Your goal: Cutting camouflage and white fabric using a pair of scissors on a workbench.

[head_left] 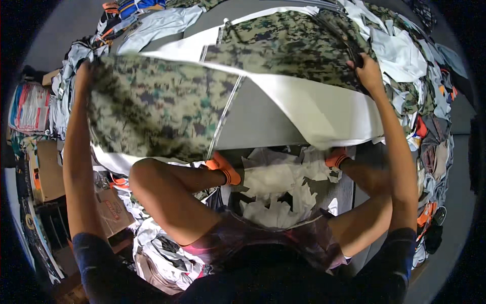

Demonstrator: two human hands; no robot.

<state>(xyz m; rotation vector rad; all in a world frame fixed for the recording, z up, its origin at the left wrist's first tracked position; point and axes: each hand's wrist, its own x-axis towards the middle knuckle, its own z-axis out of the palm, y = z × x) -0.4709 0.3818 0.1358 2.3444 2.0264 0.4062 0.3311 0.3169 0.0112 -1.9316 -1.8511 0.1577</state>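
A large piece of camouflage fabric (162, 101) with a white underside (334, 111) is stretched between my hands, folded or twisted over itself in the middle. My left hand (83, 78), partly hidden and blurred, is closed on its left edge. At the right, my right hand (369, 75) is closed on the other end, where a dark band (349, 46) runs along the edge. A pale stitched seam (225, 116) crosses the left part of the fabric. The left side is smeared by motion.
Pale grey fabric scraps (273, 180) lie between my bent legs. Heaps of cut white fabric (400, 55) line the right side. On the left are a cardboard box (109, 213), another carton (50, 169) and a stack of plastic-wrapped packets (31, 109).
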